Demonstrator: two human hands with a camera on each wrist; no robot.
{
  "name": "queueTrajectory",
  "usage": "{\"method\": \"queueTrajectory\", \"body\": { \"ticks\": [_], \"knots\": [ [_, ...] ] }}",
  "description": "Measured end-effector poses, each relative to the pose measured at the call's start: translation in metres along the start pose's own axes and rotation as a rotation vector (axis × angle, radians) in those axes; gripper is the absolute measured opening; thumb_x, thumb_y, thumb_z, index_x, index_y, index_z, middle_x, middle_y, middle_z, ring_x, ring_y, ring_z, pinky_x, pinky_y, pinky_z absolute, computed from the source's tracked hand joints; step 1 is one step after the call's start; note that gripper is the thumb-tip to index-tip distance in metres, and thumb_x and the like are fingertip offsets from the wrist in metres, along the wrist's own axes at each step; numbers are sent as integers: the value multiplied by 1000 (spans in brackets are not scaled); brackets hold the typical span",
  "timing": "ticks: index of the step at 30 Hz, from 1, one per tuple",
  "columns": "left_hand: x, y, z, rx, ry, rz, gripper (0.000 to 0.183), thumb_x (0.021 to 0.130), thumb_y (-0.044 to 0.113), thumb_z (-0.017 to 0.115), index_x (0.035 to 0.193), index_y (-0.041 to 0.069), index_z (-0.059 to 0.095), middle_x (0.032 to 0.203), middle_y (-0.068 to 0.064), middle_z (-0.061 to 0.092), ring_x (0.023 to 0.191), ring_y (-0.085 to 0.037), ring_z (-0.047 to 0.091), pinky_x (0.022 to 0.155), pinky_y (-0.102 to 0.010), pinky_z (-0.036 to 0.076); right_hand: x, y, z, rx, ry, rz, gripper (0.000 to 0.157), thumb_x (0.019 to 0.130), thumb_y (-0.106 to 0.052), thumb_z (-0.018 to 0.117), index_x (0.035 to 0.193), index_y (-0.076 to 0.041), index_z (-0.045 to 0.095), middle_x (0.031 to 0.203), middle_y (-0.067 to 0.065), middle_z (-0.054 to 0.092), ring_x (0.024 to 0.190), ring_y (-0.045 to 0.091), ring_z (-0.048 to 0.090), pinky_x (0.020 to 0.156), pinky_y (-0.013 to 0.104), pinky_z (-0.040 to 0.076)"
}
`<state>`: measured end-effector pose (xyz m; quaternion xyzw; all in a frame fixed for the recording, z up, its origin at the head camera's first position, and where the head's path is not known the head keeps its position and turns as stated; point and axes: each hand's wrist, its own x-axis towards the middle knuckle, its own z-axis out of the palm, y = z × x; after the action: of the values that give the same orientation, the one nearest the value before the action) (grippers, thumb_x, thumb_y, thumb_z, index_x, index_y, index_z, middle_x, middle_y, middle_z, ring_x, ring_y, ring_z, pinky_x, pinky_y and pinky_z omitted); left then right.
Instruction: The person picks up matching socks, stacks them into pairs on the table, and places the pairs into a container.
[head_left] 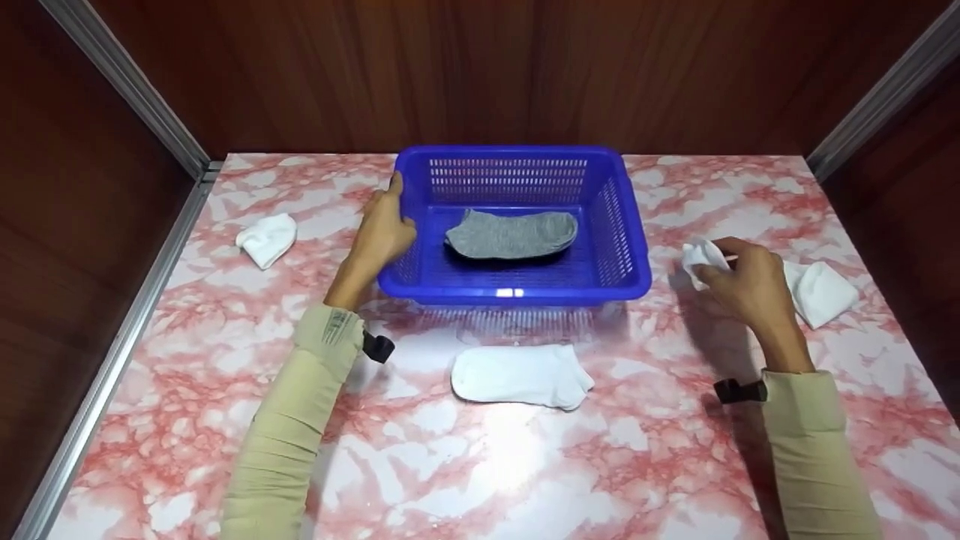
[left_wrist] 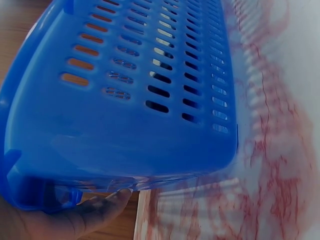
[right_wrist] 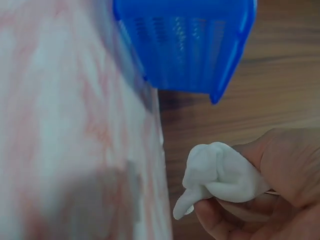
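A blue plastic basket (head_left: 517,292) with slotted walls stands at the back middle of the table, and a grey pair of socks (head_left: 514,235) lies inside it. My left hand (head_left: 380,231) grips the basket's left rim; in the left wrist view its fingers (left_wrist: 95,212) curl round the basket's end. To the right of the basket, my right hand (head_left: 750,281) pinches a folded white sock (right_wrist: 222,172) above the table. Behind that hand, another folded white sock (head_left: 823,294) rests on the table. A flat white pair of socks (head_left: 517,376) lies in front of the basket.
Far left on the table is one more folded white sock (head_left: 268,238). The tabletop (head_left: 420,465) has a red and white marbled pattern. Dark wooden panels (head_left: 495,75) with metal edge strips enclose the back and both sides.
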<state>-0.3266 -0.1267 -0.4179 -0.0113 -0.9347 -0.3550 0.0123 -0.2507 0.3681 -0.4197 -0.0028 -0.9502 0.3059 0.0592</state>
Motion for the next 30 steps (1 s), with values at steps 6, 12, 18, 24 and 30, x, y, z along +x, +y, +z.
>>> {"method": "queueTrajectory", "body": {
  "ticks": [6, 12, 18, 24, 30],
  "knots": [
    [-1, 0, -1, 5, 3, 6, 82, 89, -4, 53, 164, -4, 20, 146, -40, 51, 139, -44, 52, 120, -51, 44, -7, -23, -4, 9, 38, -31, 35, 94, -18, 74, 126, -3, 73, 114, 31, 74, 104, 43, 69, 76, 29, 45],
    [-1, 0, -3, -3, 16, 13, 82, 87, -5, 52, 163, -5, 21, 145, -42, 52, 136, -45, 54, 118, -52, 45, -15, -45, -7, 3, 38, -42, 37, 95, -22, 75, 128, -7, 73, 113, 28, 75, 98, 37, 70, 70, 18, 43],
    [-2, 0, -4, -3, 26, 35, 82, 88, -4, 52, 163, -5, 22, 142, -41, 54, 132, -45, 56, 115, -53, 47, -26, -65, -9, 7, 67, -88, 34, 93, -20, 77, 126, -9, 75, 106, 24, 77, 83, 24, 69, 62, 8, 41],
    [-3, 2, -3, -17, 22, -28, 83, 92, 2, 54, 167, 1, 18, 152, -36, 46, 140, -45, 50, 120, -54, 43, -37, -84, -10, 34, 83, -141, 31, 93, -20, 78, 123, -11, 76, 103, 20, 79, 80, 19, 67, 64, 6, 42],
    [-13, 11, -2, 44, 205, 30, 66, 99, 15, 60, 159, 2, 36, 145, -29, 45, 134, -49, 49, 114, -58, 44, -54, -103, -8, 117, 92, -239, 39, 89, -9, 81, 127, -6, 72, 105, 20, 78, 83, -4, 61, 71, 3, 45]
  ]
}}
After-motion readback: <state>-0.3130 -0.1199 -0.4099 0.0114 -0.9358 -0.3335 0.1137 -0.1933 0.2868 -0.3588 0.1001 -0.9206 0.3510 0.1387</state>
